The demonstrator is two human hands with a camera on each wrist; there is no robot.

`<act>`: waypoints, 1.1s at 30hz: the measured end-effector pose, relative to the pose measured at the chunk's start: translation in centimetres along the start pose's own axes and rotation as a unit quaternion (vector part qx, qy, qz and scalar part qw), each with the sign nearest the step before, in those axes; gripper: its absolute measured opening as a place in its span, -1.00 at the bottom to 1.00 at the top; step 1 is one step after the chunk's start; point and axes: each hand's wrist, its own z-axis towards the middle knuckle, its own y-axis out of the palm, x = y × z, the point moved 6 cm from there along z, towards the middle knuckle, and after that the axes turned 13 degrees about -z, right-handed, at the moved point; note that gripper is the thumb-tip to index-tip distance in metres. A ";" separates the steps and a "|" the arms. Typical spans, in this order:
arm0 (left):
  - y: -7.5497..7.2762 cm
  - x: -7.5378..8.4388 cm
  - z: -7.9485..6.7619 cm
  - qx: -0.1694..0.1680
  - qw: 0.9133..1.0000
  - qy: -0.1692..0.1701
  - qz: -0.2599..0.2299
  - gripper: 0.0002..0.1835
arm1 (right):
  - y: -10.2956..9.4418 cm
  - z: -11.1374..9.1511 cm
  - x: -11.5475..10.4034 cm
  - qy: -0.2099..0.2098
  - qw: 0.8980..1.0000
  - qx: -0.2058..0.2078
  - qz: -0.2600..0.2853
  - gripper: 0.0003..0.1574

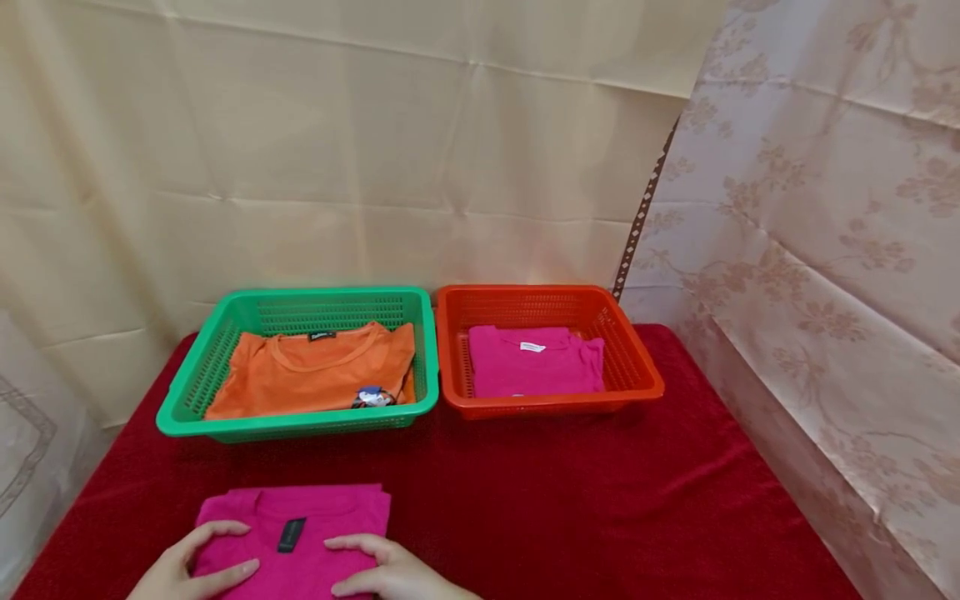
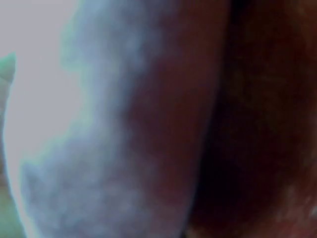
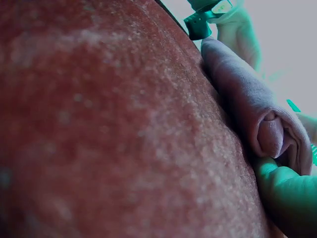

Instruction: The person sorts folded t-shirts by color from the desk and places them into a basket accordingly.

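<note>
A folded magenta T-shirt [image 1: 300, 525] with a black neck label [image 1: 291, 535] lies at the front left of the table. My left hand [image 1: 191, 567] grips its left side, thumb and a finger spread over the top. My right hand [image 1: 393, 571] holds the right side in the same way. Seen from the right wrist, the shirt's rolled-looking side fold [image 3: 247, 94] has a fingertip [image 3: 270, 168] tucked at its lower edge. The left wrist view is filled by blurred cloth [image 2: 114, 148], and the fingers there are hidden.
Behind the shirt stands a green basket [image 1: 296, 427] with a folded orange T-shirt [image 1: 315, 375] inside. Against its right side is a red basket [image 1: 555, 406] holding another magenta T-shirt [image 1: 536, 367]. Dark red cloth [image 1: 562, 500] covers the table, and curtains [image 1: 375, 150] hang behind.
</note>
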 end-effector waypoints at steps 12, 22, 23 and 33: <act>0.7 0.6 -0.2 -0.134 0.986 0.021 -0.094 -0.36 | -0.1 0.2 0.3 -0.001 1.000 -0.008 0.012 -0.54; 1.1 0.5 -0.2 -0.138 0.984 0.011 -0.112 -0.29 | -0.1 0.3 0.6 0.006 0.999 -0.020 0.034 -0.54; 1.1 0.5 -0.2 -0.132 0.985 0.010 -0.107 -0.27 | -0.1 0.3 0.7 0.008 0.999 -0.021 0.035 -0.54; 1.0 0.6 -0.2 -0.074 0.996 0.025 -0.046 -0.29 | 0.0 0.3 0.8 -0.002 0.999 -0.026 0.044 -0.54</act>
